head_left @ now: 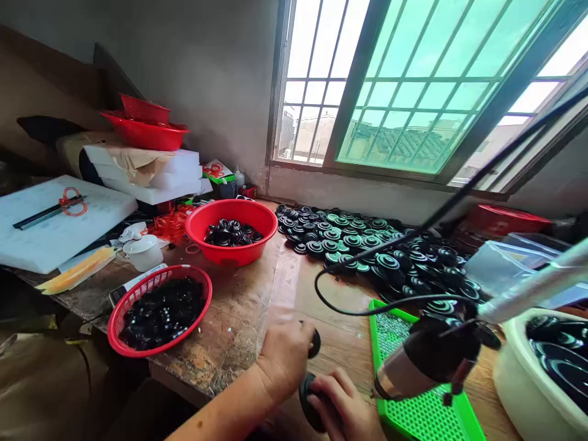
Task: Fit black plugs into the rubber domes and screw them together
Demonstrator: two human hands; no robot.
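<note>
At the lower middle of the head view, my left hand is closed on a small black round part, whose edge shows past the fingers. Just below and to the right, my right hand grips a larger black disc, held tilted on its edge. The two parts are close together but apart. Both hands are over the front of the wooden table. The palm side of each hand is hidden.
Black discs are heaped below the window. A red basin and red basket hold black parts. A green tray lies right, under a lamp-like tool with a looping cable. A cream tub stands far right.
</note>
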